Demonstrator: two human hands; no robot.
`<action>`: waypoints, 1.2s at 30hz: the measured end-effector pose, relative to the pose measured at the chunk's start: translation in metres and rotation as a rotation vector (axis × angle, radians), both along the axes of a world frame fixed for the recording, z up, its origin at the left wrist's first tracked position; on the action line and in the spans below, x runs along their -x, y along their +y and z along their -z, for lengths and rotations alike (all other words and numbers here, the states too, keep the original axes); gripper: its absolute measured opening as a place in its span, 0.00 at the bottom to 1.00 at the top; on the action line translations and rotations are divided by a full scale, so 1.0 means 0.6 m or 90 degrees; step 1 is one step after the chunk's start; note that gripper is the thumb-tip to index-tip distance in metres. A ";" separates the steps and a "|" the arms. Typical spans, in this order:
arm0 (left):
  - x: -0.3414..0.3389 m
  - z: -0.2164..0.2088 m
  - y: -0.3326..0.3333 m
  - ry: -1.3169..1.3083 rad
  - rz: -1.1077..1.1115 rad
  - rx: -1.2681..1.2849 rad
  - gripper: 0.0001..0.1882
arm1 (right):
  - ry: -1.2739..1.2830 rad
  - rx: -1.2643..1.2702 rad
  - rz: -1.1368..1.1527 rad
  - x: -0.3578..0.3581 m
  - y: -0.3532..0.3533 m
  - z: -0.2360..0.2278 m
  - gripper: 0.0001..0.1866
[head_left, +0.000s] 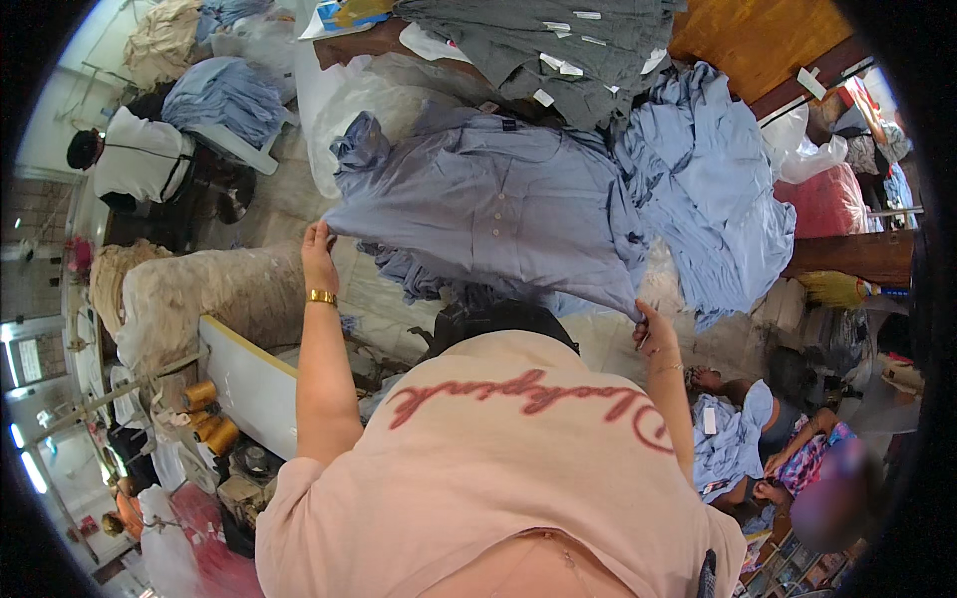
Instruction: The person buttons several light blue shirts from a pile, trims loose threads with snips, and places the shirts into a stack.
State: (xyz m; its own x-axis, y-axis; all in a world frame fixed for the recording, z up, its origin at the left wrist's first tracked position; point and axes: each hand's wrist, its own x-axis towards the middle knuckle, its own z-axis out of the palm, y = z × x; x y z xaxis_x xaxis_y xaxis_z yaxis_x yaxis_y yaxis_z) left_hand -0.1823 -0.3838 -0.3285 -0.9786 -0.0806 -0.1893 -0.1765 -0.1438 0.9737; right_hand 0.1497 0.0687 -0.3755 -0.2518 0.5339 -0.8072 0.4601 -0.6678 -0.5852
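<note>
A light blue buttoned shirt [469,199] is stretched out before me, with its collar label at the far side and its row of buttons facing up. Its near left corner is pinched in my left hand [319,257], which wears a gold band at the wrist. My right hand [656,331] is closed on the near right corner. Something small and pale shows at those right fingers, too small to name. One bunched sleeve [362,148] lies at the shirt's far left. More blue cloth [404,271] hangs partly hidden under the shirt.
A heap of blue garments [708,189] lies to the right, and dark grey garments [558,50] with white tags lie beyond. Clear plastic [349,95] is at the far left. Thread cones [204,419] stand by a white board [249,384]. Another person [797,448] sits at lower right with blue cloth.
</note>
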 end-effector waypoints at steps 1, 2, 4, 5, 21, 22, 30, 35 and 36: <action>0.016 -0.009 -0.001 0.059 0.013 0.017 0.08 | -0.044 0.012 -0.058 0.016 0.009 -0.021 0.07; 0.040 -0.018 -0.002 0.118 0.026 0.034 0.08 | 0.006 -0.060 -0.081 0.027 0.032 -0.038 0.07; 0.074 -0.064 0.030 0.215 0.027 0.005 0.09 | 0.165 -0.174 -0.044 0.050 0.085 -0.107 0.08; 0.085 -0.121 0.060 0.253 0.017 -0.038 0.09 | 0.276 -0.213 0.019 0.063 0.104 -0.159 0.08; 0.163 -0.474 0.056 0.303 0.376 -0.053 0.20 | 0.536 -0.503 0.110 0.074 0.117 -0.548 0.03; 0.161 -0.468 0.075 0.291 0.432 -0.040 0.20 | 0.516 -0.400 0.039 0.083 0.133 -0.539 0.03; 0.234 -0.487 0.070 0.320 0.475 0.219 0.22 | 0.587 -0.439 0.040 0.181 0.215 -0.448 0.02; 0.161 -0.521 0.045 0.413 0.311 0.437 0.19 | 0.589 -0.520 -0.005 0.154 0.147 -0.467 0.04; 0.149 -0.508 0.022 0.406 0.297 0.477 0.16 | 0.556 -0.533 -0.044 0.135 0.145 -0.450 0.05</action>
